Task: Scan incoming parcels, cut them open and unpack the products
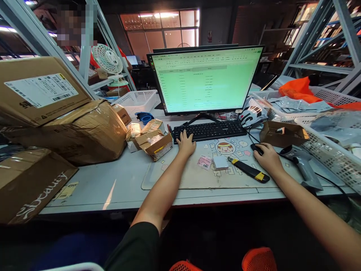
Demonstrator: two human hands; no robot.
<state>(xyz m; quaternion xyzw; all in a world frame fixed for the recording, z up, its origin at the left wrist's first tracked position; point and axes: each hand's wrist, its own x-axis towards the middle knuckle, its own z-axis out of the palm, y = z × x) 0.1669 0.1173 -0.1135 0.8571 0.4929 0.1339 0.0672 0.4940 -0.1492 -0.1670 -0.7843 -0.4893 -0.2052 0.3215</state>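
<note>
My left hand [186,143] rests on the left end of a black keyboard [214,130], its fingers spread over the keys. On the right, my right hand [267,156] lies over a black computer mouse [257,149], fingers curved around it. Behind the keyboard a monitor [205,82] shows a spreadsheet-like page. Between my arms, on a printed desk mat [194,180], are a pink-and-white label card [204,162], a small white box [220,163] and a black-and-yellow utility knife [249,170]. A grey barcode scanner [304,165] lies to the right of my right hand.
Large cardboard boxes [93,131] are stacked at the left. A small open carton [156,145] sits beside my left hand. White plastic baskets [332,154] with bags line the right side, near an open brown box [282,134]. A fan [107,59] stands behind, by metal shelf posts.
</note>
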